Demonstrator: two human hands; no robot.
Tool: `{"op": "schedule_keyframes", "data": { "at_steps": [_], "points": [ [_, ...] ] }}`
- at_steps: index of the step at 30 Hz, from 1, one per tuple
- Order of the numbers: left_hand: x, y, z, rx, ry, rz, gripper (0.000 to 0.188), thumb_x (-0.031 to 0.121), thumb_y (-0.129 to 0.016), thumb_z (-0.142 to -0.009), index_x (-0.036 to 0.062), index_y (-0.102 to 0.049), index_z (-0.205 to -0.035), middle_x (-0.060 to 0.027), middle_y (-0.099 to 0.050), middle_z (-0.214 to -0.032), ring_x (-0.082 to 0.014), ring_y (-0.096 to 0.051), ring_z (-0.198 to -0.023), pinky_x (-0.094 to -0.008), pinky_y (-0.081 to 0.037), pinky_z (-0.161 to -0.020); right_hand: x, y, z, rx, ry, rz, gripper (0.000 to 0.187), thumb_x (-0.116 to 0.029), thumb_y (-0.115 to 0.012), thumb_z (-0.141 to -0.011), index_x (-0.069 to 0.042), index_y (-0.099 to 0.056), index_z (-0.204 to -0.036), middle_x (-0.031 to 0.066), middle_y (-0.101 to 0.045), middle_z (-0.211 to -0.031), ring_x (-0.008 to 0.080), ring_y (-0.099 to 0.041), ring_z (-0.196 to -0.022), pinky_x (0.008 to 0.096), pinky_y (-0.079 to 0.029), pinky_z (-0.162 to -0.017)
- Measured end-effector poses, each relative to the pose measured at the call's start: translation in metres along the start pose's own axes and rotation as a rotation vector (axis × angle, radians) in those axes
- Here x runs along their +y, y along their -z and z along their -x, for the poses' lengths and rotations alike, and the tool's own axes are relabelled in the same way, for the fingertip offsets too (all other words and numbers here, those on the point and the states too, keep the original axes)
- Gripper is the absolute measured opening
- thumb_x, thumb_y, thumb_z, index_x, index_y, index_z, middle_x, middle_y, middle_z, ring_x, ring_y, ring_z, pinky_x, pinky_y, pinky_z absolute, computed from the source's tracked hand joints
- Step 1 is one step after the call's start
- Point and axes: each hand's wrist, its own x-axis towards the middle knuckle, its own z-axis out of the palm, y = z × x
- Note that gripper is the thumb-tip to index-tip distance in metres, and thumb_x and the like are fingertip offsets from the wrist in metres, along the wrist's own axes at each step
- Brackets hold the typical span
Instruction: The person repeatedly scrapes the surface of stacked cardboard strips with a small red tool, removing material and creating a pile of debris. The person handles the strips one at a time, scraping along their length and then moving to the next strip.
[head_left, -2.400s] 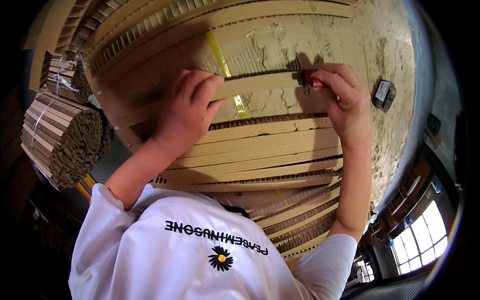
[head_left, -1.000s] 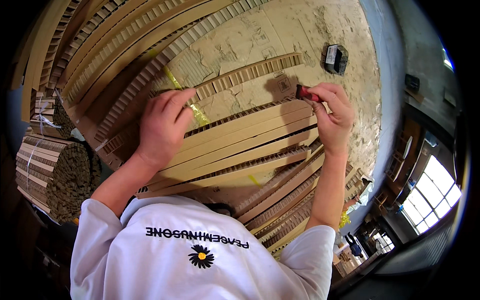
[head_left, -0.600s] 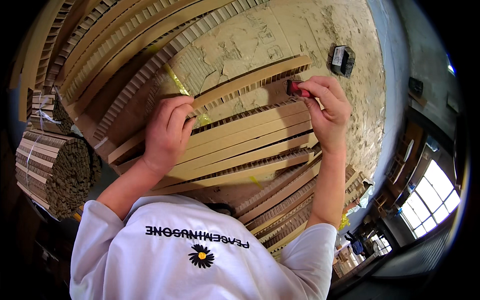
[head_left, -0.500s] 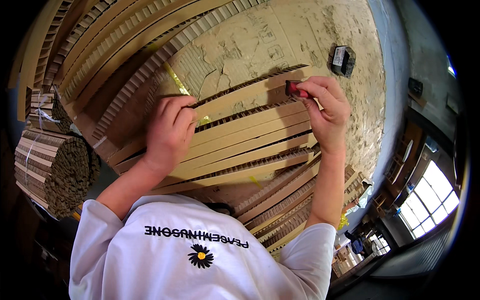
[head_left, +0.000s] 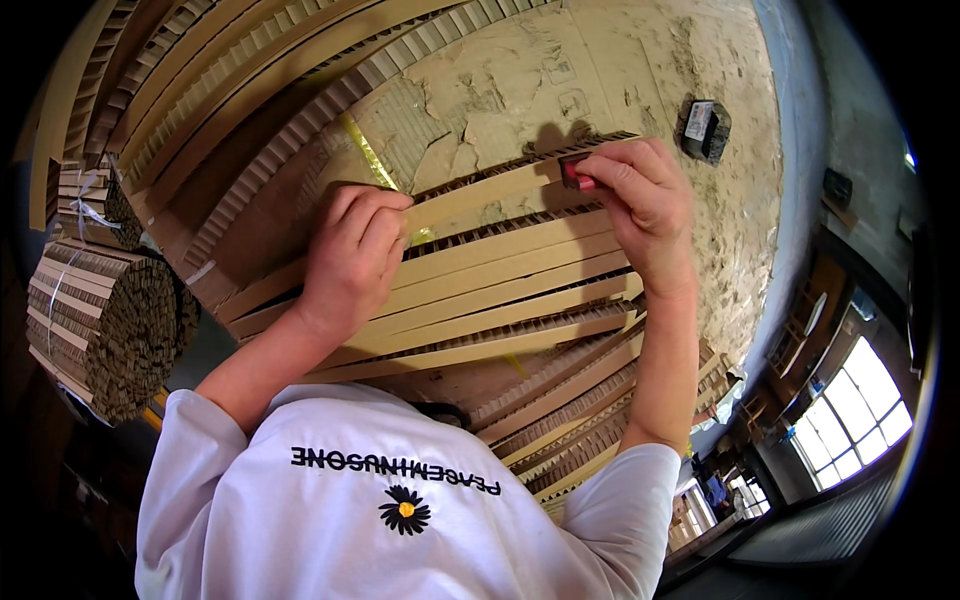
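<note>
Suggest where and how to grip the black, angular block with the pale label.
Probably by its opposite sides, from above: the black block sits apart from the long tan cardboard strips, leaving its sides accessible; the right hand is nearest.

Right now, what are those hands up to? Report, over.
Left hand at cardboard strip. Right hand pinching small red tool near strip's right end. Dark block lies right, clear of strip.

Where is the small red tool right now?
In the head view, right of centre, the red tool is pinched in the right hand, near the right end of a cardboard strip.
</note>
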Motion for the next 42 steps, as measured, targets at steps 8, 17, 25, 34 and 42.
{"op": "schedule_keyframes", "data": {
  "at_steps": [8,17,25,34,42],
  "points": [
    [0.001,0.0,0.0,0.011,0.004,-0.004,0.023,-0.011,-0.072,-0.08,0.0007,-0.059,-0.094,-0.0142,-0.067,-0.112,-0.0361,-0.063,-0.103,-0.0447,-0.054,-0.088,0.003,-0.003,-0.004,-0.037,-0.001,0.022,0.026,-0.001,-0.086,-0.072,-0.011,-0.078,-0.096,0.0011,-0.073,-0.096,0.0247,-0.065,-0.086,0.0359,-0.054,-0.074],
    [0.001,0.003,-0.001,-0.022,0.028,0.018,0.024,-0.011,-0.073,-0.079,0.0013,-0.059,-0.094,-0.015,-0.067,-0.113,-0.0367,-0.063,-0.104,-0.0447,-0.053,-0.088,0.013,-0.005,-0.002,-0.035,0.02,0.004,0.027,-0.001,-0.085,-0.072,-0.012,-0.077,-0.095,0.0001,-0.073,-0.096,0.0248,-0.065,-0.084,0.0369,-0.053,-0.073],
    [0.001,0.013,0.002,-0.086,0.028,-0.009,0.026,-0.003,-0.077,-0.08,0.002,-0.061,-0.1,-0.0146,-0.064,-0.118,-0.0367,-0.061,-0.106,-0.0451,-0.053,-0.091,0.015,-0.004,-0.002,-0.058,0.067,0.086,0.023,-0.008,-0.086,-0.075,-0.017,-0.076,-0.095,-0.0032,-0.071,-0.099,0.0227,-0.065,-0.089,0.0379,-0.047,-0.077],
    [-0.003,0.018,0.007,-0.091,0.046,-0.071,0.039,0.0,-0.08,-0.079,0.0016,-0.065,-0.115,-0.0148,-0.064,-0.113,-0.0363,-0.061,-0.103,-0.0457,-0.053,-0.088,0.013,-0.004,-0.005,-0.048,0.08,0.126,0.025,-0.008,-0.085,-0.075,-0.017,-0.076,-0.097,-0.004,-0.071,-0.1,0.0222,-0.066,-0.091,0.0373,-0.047,-0.08],
    [-0.012,0.049,-0.018,0.04,-0.036,-0.332,0.054,0.005,-0.082,-0.078,0.0005,-0.06,-0.127,-0.0187,-0.06,-0.124,-0.04,-0.057,-0.119,-0.05,-0.048,-0.101,-0.004,0.017,0.017,0.306,-0.16,-0.138,0.03,0.005,-0.082,-0.078,-0.009,-0.077,-0.104,0.005,-0.072,-0.102,0.023,-0.068,-0.096,0.0346,-0.053,-0.085]
  ]
}}
